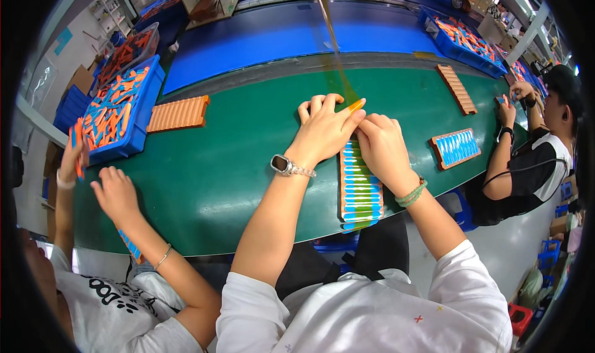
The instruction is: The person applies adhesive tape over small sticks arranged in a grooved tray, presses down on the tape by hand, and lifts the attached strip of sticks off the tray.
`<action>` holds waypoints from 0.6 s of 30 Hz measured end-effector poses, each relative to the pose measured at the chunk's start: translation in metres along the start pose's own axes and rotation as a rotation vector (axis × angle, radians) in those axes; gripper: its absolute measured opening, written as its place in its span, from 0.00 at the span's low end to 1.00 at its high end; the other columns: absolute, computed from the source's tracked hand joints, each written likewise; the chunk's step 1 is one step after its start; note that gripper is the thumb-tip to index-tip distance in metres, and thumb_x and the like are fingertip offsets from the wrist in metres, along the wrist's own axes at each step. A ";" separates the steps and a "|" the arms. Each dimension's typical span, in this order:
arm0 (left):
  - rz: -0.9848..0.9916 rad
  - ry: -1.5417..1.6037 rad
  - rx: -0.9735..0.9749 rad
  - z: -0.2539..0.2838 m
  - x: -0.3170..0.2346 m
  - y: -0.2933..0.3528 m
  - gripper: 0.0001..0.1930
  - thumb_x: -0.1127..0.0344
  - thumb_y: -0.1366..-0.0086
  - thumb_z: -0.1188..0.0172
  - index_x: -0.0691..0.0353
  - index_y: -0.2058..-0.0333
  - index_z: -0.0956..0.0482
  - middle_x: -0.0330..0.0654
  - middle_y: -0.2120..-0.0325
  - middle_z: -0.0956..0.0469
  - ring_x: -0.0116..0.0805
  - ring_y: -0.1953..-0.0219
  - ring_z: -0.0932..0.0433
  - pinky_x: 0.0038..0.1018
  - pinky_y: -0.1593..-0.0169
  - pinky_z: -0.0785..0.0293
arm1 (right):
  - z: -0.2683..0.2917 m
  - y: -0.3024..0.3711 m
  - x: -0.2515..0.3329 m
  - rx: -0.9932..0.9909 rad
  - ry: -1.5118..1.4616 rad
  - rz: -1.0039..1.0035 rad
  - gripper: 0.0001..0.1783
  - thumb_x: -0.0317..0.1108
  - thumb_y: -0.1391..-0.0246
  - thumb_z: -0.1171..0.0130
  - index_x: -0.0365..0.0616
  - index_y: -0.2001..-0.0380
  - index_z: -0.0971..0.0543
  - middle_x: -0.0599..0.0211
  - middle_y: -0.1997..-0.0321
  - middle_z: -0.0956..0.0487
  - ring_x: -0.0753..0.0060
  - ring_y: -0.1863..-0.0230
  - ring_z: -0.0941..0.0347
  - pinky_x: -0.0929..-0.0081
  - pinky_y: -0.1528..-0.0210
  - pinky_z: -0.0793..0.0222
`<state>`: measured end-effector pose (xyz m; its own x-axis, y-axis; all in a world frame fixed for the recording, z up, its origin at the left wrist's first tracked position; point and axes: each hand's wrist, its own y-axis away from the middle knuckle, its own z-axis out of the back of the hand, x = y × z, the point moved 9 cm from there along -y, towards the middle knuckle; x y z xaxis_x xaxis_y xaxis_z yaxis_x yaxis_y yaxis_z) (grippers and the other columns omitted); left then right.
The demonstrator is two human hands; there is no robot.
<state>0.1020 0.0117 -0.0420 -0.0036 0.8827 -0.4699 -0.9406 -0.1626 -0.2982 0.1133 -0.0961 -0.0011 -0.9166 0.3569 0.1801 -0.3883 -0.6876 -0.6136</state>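
- Nearest the lens: white shirt (372,316), both forearms reaching up onto the green conveyor belt (235,167).
- Left hand (322,127) curled narrow, pinching an orange tube (356,105) at the fingertips, wristwatch (282,165) on that wrist.
- Right hand (381,148) closed down just beside it, pressing on the top end of the tray of blue-labelled tubes (359,189); bead bracelet (412,195) at the wrist.
- Tray lying lengthwise between the two forearms, near edge of the belt.
- Best handled, by the look of it: steady the tray with the right, seat the tube straight into its slot, keep fingers off the neighbours.
- Translucent yellow-green strip (334,49) running up from the hands; what it is, hard to tell.
- Top slots of the tray hidden under both hands; filled or empty, cannot tell.
- Right fingertips covered by the left hand; anything gripped there, not visible.
- Neighbours' hands left and right, blue bins (118,111) of orange tubes, bent by the fisheye.
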 end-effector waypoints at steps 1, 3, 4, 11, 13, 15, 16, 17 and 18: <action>-0.002 -0.001 0.000 -0.001 0.000 0.000 0.27 0.40 0.25 0.67 0.41 0.39 0.26 0.48 0.42 0.32 0.46 0.38 0.43 0.45 0.35 0.57 | 0.002 0.001 0.000 -0.002 0.000 0.000 0.03 0.26 0.47 0.42 0.42 0.69 0.20 0.66 0.71 0.24 0.61 0.65 0.27 0.64 0.59 0.35; -0.018 -0.043 0.009 -0.003 -0.001 0.000 0.25 0.42 0.26 0.60 0.42 0.38 0.26 0.49 0.41 0.33 0.46 0.38 0.43 0.45 0.35 0.56 | 0.008 0.005 -0.007 -0.011 -0.011 -0.034 0.04 0.27 0.46 0.42 0.42 0.68 0.19 0.66 0.70 0.24 0.62 0.64 0.27 0.65 0.58 0.35; -0.020 -0.044 0.008 -0.003 -0.001 0.000 0.25 0.42 0.26 0.60 0.42 0.38 0.26 0.49 0.41 0.33 0.46 0.38 0.43 0.45 0.35 0.56 | 0.011 0.007 -0.011 0.007 0.001 -0.052 0.04 0.27 0.47 0.41 0.43 0.68 0.18 0.67 0.70 0.23 0.63 0.64 0.26 0.65 0.57 0.35; 0.119 0.001 0.092 0.000 0.003 -0.007 0.23 0.41 0.37 0.42 0.39 0.47 0.17 0.45 0.40 0.34 0.44 0.37 0.46 0.41 0.35 0.58 | 0.020 0.018 -0.025 0.088 -0.052 -0.090 0.05 0.29 0.45 0.41 0.42 0.67 0.18 0.66 0.70 0.22 0.60 0.63 0.26 0.65 0.56 0.37; 0.169 0.035 0.120 0.000 0.004 -0.011 0.21 0.41 0.38 0.41 0.37 0.49 0.16 0.44 0.40 0.34 0.44 0.37 0.46 0.40 0.35 0.59 | 0.019 0.022 -0.032 0.092 -0.066 -0.112 0.06 0.29 0.44 0.41 0.41 0.66 0.18 0.65 0.69 0.22 0.61 0.64 0.26 0.66 0.58 0.35; 0.223 0.050 0.171 -0.005 0.004 -0.013 0.20 0.41 0.38 0.41 0.34 0.49 0.17 0.43 0.40 0.34 0.43 0.37 0.47 0.39 0.34 0.61 | 0.020 0.023 -0.032 0.100 -0.082 -0.127 0.07 0.29 0.43 0.42 0.40 0.64 0.18 0.64 0.69 0.22 0.61 0.66 0.25 0.67 0.59 0.34; 0.216 0.024 0.151 -0.005 0.005 -0.012 0.20 0.43 0.37 0.42 0.34 0.47 0.18 0.43 0.42 0.33 0.43 0.37 0.45 0.41 0.35 0.60 | 0.020 0.024 -0.038 0.097 -0.267 -0.253 0.09 0.29 0.41 0.42 0.39 0.60 0.18 0.63 0.70 0.21 0.65 0.69 0.24 0.69 0.63 0.32; 0.222 0.025 0.139 -0.004 0.007 -0.008 0.20 0.43 0.37 0.42 0.34 0.47 0.18 0.43 0.42 0.33 0.43 0.37 0.45 0.41 0.35 0.60 | 0.017 0.027 -0.044 0.097 -0.452 -0.378 0.10 0.29 0.40 0.43 0.38 0.57 0.18 0.62 0.71 0.21 0.69 0.72 0.24 0.71 0.67 0.31; 0.123 0.028 0.081 -0.002 -0.001 -0.005 0.21 0.44 0.36 0.43 0.34 0.45 0.20 0.43 0.42 0.32 0.43 0.38 0.44 0.42 0.35 0.58 | 0.011 0.034 -0.054 0.119 -0.517 -0.445 0.16 0.31 0.37 0.43 0.37 0.47 0.23 0.62 0.74 0.20 0.77 0.78 0.26 0.75 0.74 0.31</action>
<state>0.1074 0.0112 -0.0414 -0.1120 0.8453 -0.5224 -0.9580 -0.2315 -0.1693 0.1485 -0.1459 -0.0228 -0.5839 0.2945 0.7565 -0.7189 -0.6206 -0.3132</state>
